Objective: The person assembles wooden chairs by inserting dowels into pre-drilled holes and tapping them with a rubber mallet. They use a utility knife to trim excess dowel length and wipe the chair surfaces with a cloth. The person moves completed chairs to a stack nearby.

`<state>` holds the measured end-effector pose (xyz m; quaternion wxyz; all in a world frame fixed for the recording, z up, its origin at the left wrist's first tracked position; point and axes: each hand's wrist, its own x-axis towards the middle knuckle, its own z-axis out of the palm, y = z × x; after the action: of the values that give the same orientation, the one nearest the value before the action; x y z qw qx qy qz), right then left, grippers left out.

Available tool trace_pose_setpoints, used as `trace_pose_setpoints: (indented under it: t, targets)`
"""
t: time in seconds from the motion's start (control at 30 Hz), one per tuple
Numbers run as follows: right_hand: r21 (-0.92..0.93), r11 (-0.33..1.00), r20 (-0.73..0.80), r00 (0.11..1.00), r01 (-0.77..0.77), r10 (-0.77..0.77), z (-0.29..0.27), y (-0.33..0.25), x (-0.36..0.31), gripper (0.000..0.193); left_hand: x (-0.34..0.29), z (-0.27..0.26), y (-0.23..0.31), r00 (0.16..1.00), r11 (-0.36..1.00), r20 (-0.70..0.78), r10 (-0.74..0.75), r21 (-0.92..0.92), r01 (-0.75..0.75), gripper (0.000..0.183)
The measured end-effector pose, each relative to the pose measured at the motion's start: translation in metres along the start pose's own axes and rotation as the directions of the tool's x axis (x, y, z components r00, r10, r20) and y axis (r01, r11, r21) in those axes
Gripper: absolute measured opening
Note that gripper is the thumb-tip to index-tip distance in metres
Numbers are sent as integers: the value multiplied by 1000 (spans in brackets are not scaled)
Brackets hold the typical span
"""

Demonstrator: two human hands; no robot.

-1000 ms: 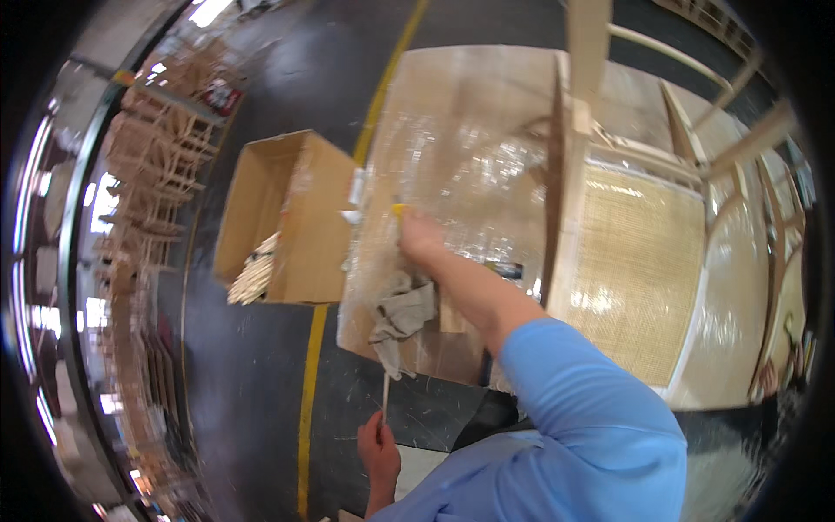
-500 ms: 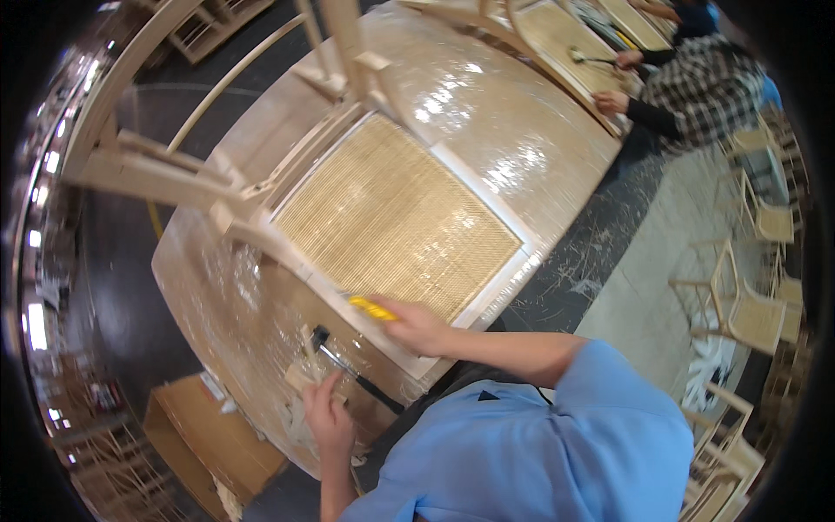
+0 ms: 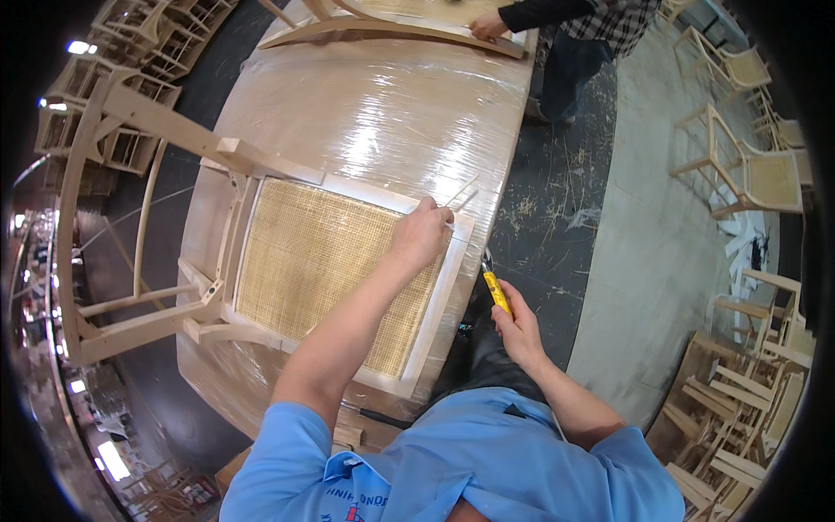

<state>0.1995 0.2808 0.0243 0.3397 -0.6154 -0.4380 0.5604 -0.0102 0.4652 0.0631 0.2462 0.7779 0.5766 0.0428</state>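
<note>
A chair frame (image 3: 165, 117) of pale wood lies on its back on the plastic-wrapped table, its woven cane panel (image 3: 313, 261) facing up inside a white-edged wooden border. My left hand (image 3: 422, 233) is closed over the panel's far right corner, pinching a thin pale strip (image 3: 463, 191) that sticks out past the fingers. Off the table's right edge, my right hand (image 3: 518, 326) grips a yellow utility knife (image 3: 497, 291), its metal tip pointing up toward the table edge. The black handle of a hammer (image 3: 385, 418) shows beside my body; its head is hidden behind my left forearm.
Across the plastic-wrapped table (image 3: 348, 113), a co-worker's hand (image 3: 489, 26) rests on another curved chair frame (image 3: 391, 28). Several chairs (image 3: 774, 178) stand at right, with a stack of wooden parts (image 3: 722, 418) nearer. Cane scraps litter the dark floor (image 3: 557, 183).
My left hand has gone from near the hammer to the panel's far right corner and now holds a strip. My right hand has drawn the knife off the panel to the right; the view has turned.
</note>
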Motion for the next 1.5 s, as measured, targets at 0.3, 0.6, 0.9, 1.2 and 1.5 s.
trace_pose_setpoints:
  t: [0.3, 0.6, 0.9, 1.2, 1.5]
  targets:
    - [456, 863, 96, 976, -216, 194, 12, -2, 17, 44, 29, 8, -4, 974, 980, 207, 93, 152, -126, 12]
    - [661, 687, 126, 947, -301, 295, 55, -12, 33, 23, 43, 5, -22, 926, 954, 267, 269, 62, -295, 11]
    - [636, 630, 332, 895, -445, 297, 94, -62, 49, 25, 53, 3, -35, 874, 919, 297, 385, -35, -393, 11]
    - [727, 540, 310, 905, -424, 293, 122, -67, 68, 22, 60, 3, -37, 851, 928, 390, 352, -30, -371, 13]
    - [749, 521, 275, 908, -409, 317, 135, -67, 82, 23, 64, -1, -31, 826, 919, 432, 362, -18, -394, 15]
